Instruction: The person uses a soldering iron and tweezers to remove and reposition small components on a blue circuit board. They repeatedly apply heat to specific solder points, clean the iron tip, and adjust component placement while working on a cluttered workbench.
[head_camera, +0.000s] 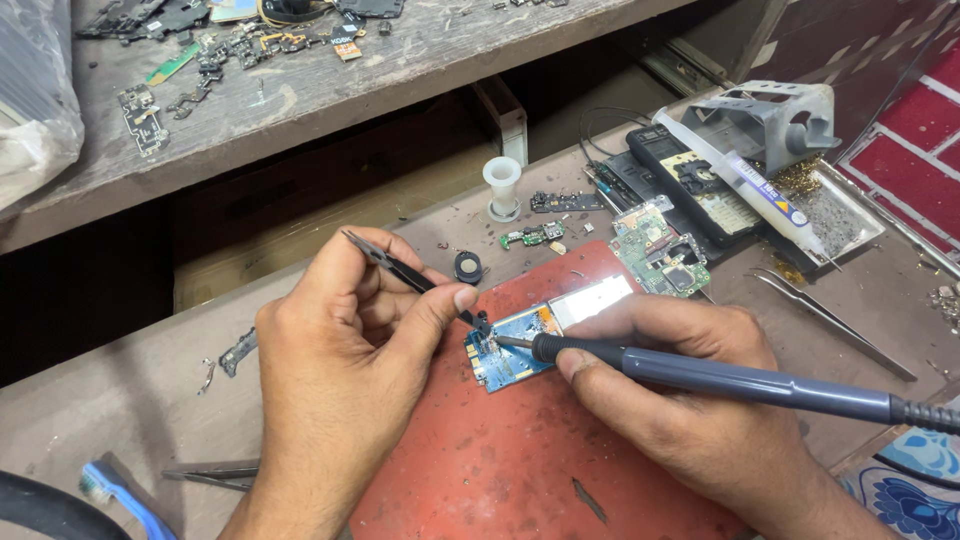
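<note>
Blue circuit board (508, 352) lies flat on our red mat (500, 460) on the worktop (130, 350). Our left hand (340, 350) pinches black tweezers (420, 278) onto it, steadying a part; our right hand (690, 390) is clamped around the grey soldering iron (720, 378), its tip touching the board.

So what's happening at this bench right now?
A person is working on a small blue circuit board that lies on a red work mat. The left hand pinches thin black tweezers, their tips down at the board's upper edge. The right hand holds a grey-handled soldering iron like a pen, its tip touching the same spot. A green circuit board, a white syringe-style tube and steel tweezers lie nearby on the bench.
</note>
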